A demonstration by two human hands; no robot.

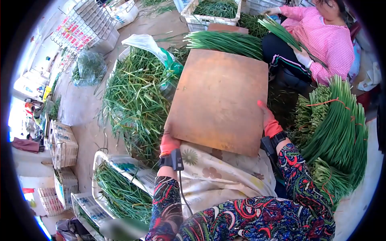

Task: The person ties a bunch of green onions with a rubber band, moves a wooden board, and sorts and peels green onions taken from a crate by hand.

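Observation:
A brown square wooden board (219,100) lies in front of me, its near edge above the flowered cloth (209,164) over my lap. My left hand (169,143), in an orange-red glove, grips the board at its near left corner. On the right edge is my right hand (271,120), gloved alike, with its thumb along the side and its other fingers mostly hidden. Long green garlic-chive-like stalks (225,43) lie just beyond the board's far edge. Loose trimmed leaves (134,96) are heaped left of the board, beside a clear and green plastic bag (171,62).
Tied green bundles (335,124) are stacked at my right. A co-worker in a pink checked top (333,48) sits at upper right, holding stalks. A white crate of greens (120,188) stands at lower left; another crate (211,16) stands at the back. Stacked crates (86,30) are upper left.

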